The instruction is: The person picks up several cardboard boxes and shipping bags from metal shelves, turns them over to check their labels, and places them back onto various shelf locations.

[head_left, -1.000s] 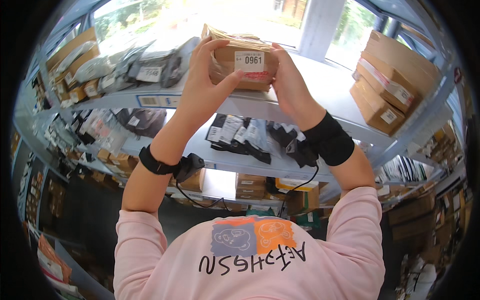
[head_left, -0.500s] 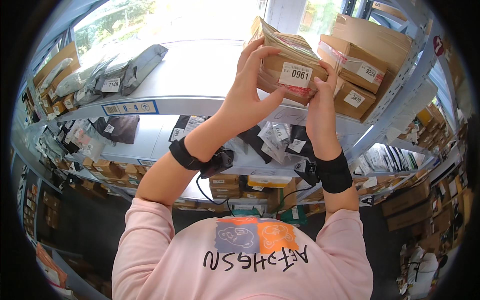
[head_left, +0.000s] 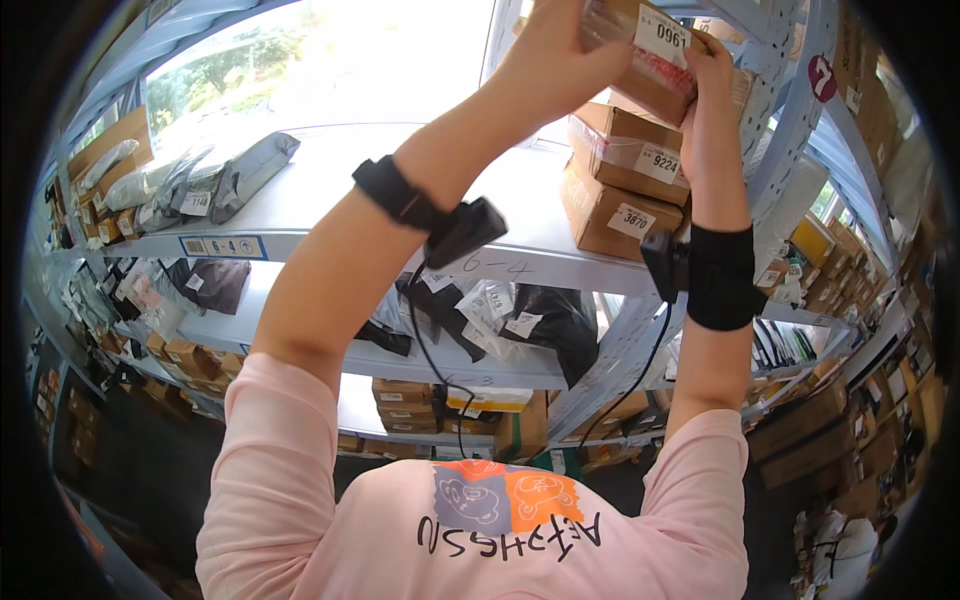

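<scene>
The box [head_left: 650, 70] was at 12 o'clock of the view one second ago, and now it is at 1 o'clock, raised to the upper edge, which cuts off its top. It leans more. The left hand [head_left: 580, 50] and right hand [head_left: 713, 85] have risen with it. The stacked boxes [head_left: 612, 148], formerly at 2 o'clock and well apart from it, now appear just below, toward its 6 o'clock.
</scene>
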